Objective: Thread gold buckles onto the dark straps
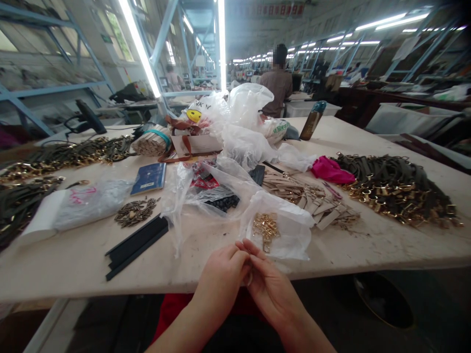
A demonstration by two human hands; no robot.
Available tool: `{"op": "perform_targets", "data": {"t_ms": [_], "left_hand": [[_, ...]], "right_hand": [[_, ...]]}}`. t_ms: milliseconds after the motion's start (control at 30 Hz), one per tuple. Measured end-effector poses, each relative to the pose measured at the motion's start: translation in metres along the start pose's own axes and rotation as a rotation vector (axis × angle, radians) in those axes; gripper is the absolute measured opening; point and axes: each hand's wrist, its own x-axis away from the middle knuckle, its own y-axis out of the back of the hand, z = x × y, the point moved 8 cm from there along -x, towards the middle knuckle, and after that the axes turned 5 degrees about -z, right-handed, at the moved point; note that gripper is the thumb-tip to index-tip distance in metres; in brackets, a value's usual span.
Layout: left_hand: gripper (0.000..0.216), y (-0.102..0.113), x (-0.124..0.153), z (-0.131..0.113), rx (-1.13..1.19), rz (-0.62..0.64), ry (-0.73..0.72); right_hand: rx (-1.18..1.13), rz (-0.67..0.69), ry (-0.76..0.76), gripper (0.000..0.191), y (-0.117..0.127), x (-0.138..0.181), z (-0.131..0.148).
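Note:
At the table's front edge my left hand (222, 272) and my right hand (270, 284) meet, fingertips pressed together. Both are closed, and whatever lies between the fingers is hidden. Just beyond them, gold-coloured metal buckles or clasps (265, 226) lie in a small heap on a white plastic sheet (294, 235). To the left of that sheet is an open clear plastic bag (178, 215) with small black pieces (222, 202) in it. Pale beige strips (324, 208) are piled behind and to the right of the buckles.
Dark straps with gold hardware (401, 191) are heaped at right, others (81, 154) at left. Black strips (136, 247), sunflower seeds (135, 212), a blue booklet (148, 178), a pink cloth (331, 169) and a bottle (312, 121) lie or stand around. A person (276, 83) is further back.

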Motion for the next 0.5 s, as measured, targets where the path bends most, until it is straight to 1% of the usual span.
{"op": "perform_targets", "data": {"t_ms": [67,200,300,400,433,500], "left_hand": [[0.01,-0.003,0.001,0.001,-0.012,0.012,0.008],[0.011,-0.01,0.003,0.005,-0.002,0.021,0.013],[0.011,-0.008,0.001,0.01,0.053,0.0,0.033],[0.009,0.006,0.0,0.012,0.241,-0.042,0.094],[0.008,0.012,0.002,0.012,0.344,-0.054,0.122],[0.011,0.019,0.011,0.007,0.585,-0.023,0.156]], "right_hand": [[-0.012,-0.019,-0.026,0.027,0.002,-0.002,-0.003],[-0.106,-0.043,-0.113,0.02,0.008,-0.007,-0.014],[-0.153,-0.041,-0.138,0.016,0.01,-0.01,-0.015],[-0.159,-0.046,-0.164,0.015,0.012,-0.01,-0.013],[-0.157,-0.047,-0.178,0.015,0.013,-0.01,-0.012],[-0.16,-0.049,-0.199,0.013,0.014,-0.01,-0.01]]}}
